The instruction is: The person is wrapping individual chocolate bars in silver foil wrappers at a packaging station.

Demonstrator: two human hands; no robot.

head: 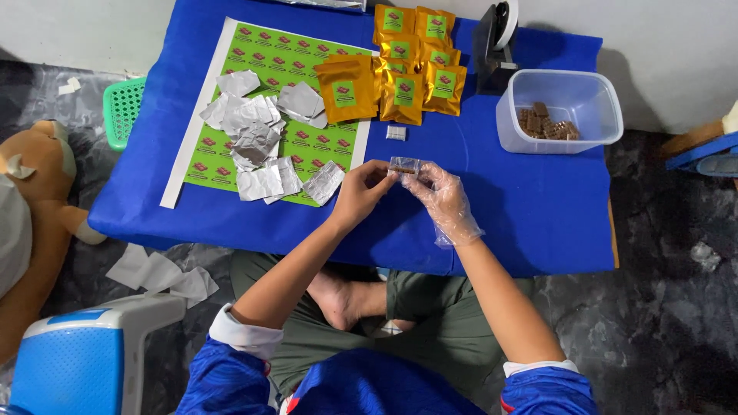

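Over the blue table (pixel 523 207), both hands hold a small brown chocolate piece half wrapped in silver foil (pixel 403 165). My left hand (pixel 361 192) is bare and pinches the left end. My right hand (pixel 444 201) wears a clear plastic glove and grips the right end. A small wrapped silver piece (pixel 396 132) lies on the table just beyond the hands. Cut foil squares (pixel 257 142) are heaped on a green sticker sheet (pixel 265 58) to the left.
Several gold pouches (pixel 411 65) with green labels lie at the back. A clear plastic tub (pixel 560 111) with brown chocolate pieces stands at the right, next to a black tape dispenser (pixel 496 46). A green basket (pixel 123 111), a plush toy (pixel 38 200) and a blue-white stool (pixel 84 353) are on the floor at left.
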